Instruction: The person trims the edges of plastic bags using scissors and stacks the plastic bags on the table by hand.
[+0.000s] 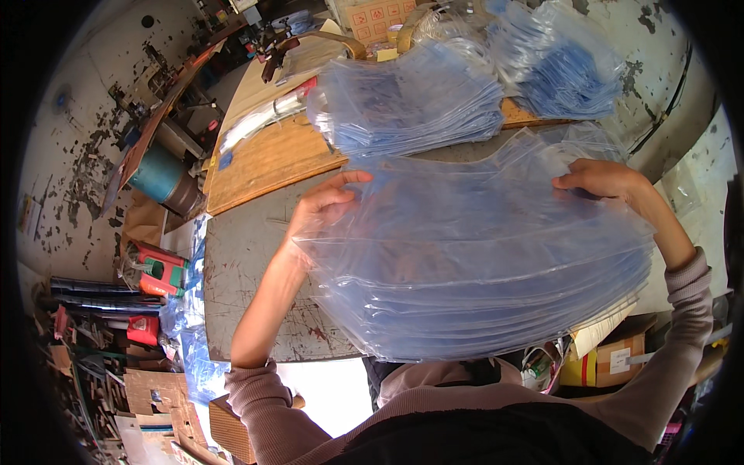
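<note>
A thick stack of clear, bluish plastic sheets lies on the near part of the table, its front edges fanned out over the table's edge by my lap. My left hand is at the far left corner of the top sheet, with the sheet between thumb and forefinger. At the far right my right hand pinches the same sheet, its lower fingers partly behind the see-through film. The top sheet's far edge is wavy and lifted between my hands.
Behind stands another pile of plastic sheets on a wooden board, with a looser heap at the back right. A grey scratched tabletop shows at left. Beyond it are a blue drum and a red-green stool.
</note>
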### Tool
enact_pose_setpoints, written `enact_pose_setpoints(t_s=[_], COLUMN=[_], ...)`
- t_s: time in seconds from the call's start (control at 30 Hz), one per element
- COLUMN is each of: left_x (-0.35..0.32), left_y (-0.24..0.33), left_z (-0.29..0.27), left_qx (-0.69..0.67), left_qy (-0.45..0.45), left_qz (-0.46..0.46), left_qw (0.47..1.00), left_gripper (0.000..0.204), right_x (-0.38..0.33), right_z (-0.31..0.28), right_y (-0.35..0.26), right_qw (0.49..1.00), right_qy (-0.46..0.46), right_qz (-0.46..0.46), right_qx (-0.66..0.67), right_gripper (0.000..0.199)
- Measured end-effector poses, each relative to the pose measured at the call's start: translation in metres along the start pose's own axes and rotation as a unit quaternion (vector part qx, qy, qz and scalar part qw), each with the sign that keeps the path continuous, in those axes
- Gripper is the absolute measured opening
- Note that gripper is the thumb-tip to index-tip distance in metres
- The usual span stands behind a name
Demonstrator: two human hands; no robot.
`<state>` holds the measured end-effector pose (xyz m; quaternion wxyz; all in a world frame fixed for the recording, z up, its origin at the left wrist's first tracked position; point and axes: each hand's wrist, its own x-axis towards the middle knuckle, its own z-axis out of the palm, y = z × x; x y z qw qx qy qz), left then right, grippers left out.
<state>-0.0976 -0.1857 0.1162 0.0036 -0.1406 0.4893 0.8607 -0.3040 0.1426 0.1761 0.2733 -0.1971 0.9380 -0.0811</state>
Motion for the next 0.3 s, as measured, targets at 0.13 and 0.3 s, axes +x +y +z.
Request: enact_pose_setpoints(t_s=[0.13,0.3], left_x=[-0.002,-0.007], left_y=[0.008,0.003], left_z=[-0.002,-0.003], left_qx=[0.151,0.424], left_qy=[-0.025,-0.014], left_qz=[0.073,0.329], left_qw=[0.986,0.844], left_gripper=[0.04,0.066], right_x=[-0.006,0.005], right_z=[-0.001,0.032], right_y=[0.003,0.032], right_qw=[0.999,0.888], right_qy=[0.042,0.323], right_qz=[0.006,-0.277], right_qx=[-0.012,0.176], right_gripper=[0.067,0.084])
